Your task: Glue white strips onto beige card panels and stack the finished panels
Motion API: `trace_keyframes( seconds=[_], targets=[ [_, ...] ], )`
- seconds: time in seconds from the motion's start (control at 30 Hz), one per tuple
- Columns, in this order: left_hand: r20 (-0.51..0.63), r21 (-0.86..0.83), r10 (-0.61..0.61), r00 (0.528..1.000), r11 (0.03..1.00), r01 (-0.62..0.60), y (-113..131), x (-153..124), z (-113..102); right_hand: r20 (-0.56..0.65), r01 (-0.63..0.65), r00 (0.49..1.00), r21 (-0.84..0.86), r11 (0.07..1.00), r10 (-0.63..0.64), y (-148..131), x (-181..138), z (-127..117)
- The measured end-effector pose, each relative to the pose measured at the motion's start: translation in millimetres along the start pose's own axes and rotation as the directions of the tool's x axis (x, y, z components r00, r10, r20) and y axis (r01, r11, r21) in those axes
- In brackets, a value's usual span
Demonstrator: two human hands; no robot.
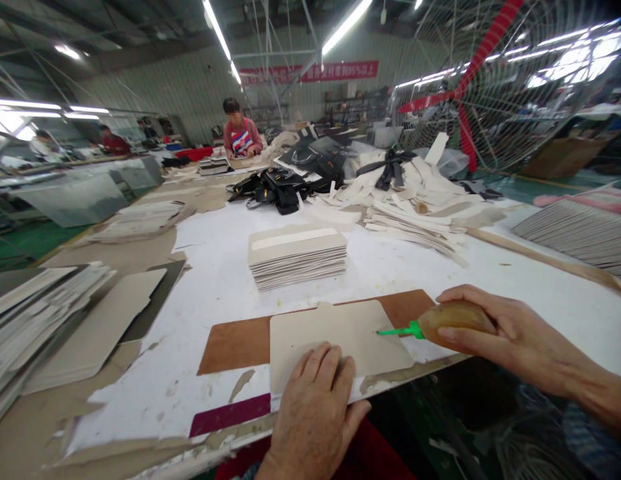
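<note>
A beige panel [335, 333] with rounded corners lies near the table's front edge, over a brown strip [237, 345] that shows on both sides of it. My left hand [317, 400] rests on the panel's lower left part, fingers stretched out and lying flat. In my right hand [510, 327] is a yellowish glue bottle [453, 325] with a green nozzle, tilted so that its tip is over the panel's right part. Whether the tip touches the surface I cannot tell. A dark purple strip [230, 415] lies to the left of my left hand.
Behind the panel stands a neat stack of beige pieces [297, 257]. More flat pieces [90, 340] are piled at the left. Black straps and bags [275, 187] and loose off-white strips [415, 220] heap up farther back. A large fan [460, 93] stands right; a co-worker [241, 133] is across the table.
</note>
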State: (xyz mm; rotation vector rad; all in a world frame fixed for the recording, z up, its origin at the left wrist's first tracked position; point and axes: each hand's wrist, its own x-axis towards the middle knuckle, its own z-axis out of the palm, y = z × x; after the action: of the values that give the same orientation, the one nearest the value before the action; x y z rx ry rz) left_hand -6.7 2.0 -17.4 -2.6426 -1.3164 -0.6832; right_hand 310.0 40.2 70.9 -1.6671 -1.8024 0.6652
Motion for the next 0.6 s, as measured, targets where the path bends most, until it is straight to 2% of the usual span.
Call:
trace_keyframes(
  seconds=[0.17, 0.37, 0.6],
  targets=[
    [0.021, -0.019, -0.016, 1.000, 1.000, 0.017, 0, 0, 1, 0.059, -0.004, 0.998, -0.063, 0.998, 0.008, -14, 5, -6],
    [0.017, -0.011, -0.007, 1.000, 1.000, 0.007, -1, 1, 0, 0.129, 0.038, 0.991, -0.081, 0.996, -0.027, -13, 16, -4],
    [0.023, -0.013, -0.012, 1.000, 1.000, 0.013, -1, 1, -1, 0.085, 0.170, 0.985, -0.269, 0.948, -0.153, -11, 27, 6]
  ],
)
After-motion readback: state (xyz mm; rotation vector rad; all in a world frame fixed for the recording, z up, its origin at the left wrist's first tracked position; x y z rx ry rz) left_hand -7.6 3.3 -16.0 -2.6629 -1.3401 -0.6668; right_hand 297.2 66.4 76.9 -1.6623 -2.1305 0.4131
